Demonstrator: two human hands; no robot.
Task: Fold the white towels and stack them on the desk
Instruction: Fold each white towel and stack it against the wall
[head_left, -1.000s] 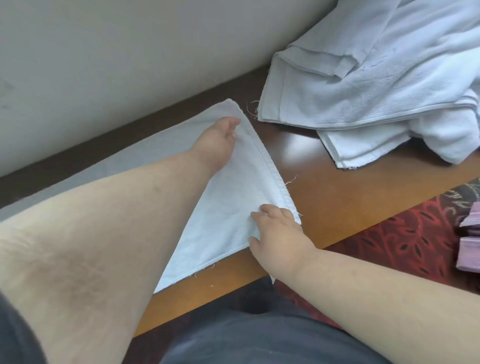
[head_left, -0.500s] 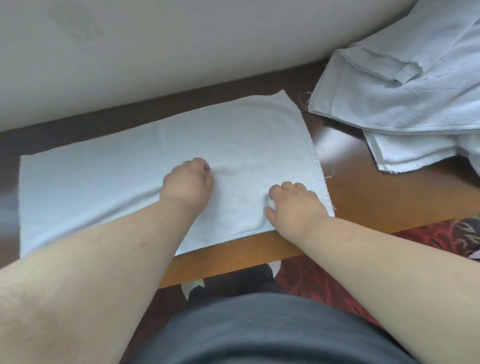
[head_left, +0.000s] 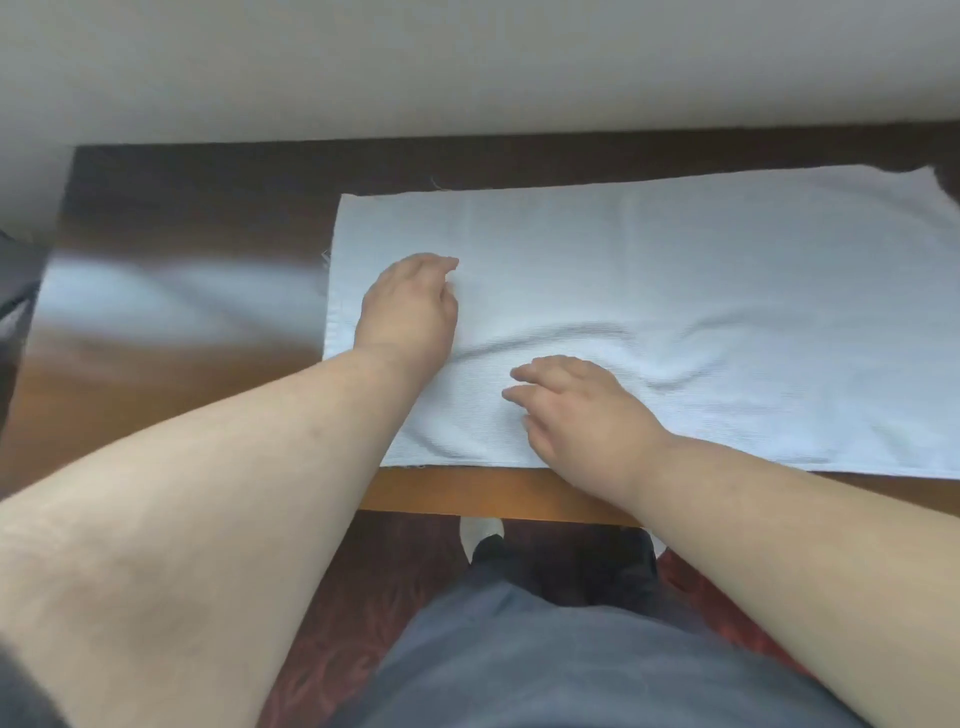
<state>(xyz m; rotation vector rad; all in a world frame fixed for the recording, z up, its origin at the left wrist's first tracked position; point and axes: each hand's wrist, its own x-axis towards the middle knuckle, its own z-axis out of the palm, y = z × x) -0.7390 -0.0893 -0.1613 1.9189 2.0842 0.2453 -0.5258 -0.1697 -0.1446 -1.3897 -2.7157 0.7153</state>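
Two bare hands rested palm-down on the white towel (head_left: 675, 291), which lay spread flat on the wooden desk (head_left: 171, 332) with its far edge near the wall (head_left: 467, 62). The left hand (head_left: 410, 306) pressed on the towel's left end, just inside the left hem, fingers loosely together and closed around nothing. The right hand (head_left: 582, 410) lay flat near the towel's front edge, fingers spread and pointing left, gripping nothing. A shallow wrinkle ran across the towel between and beyond the hands. The towel's right end ran out of view.
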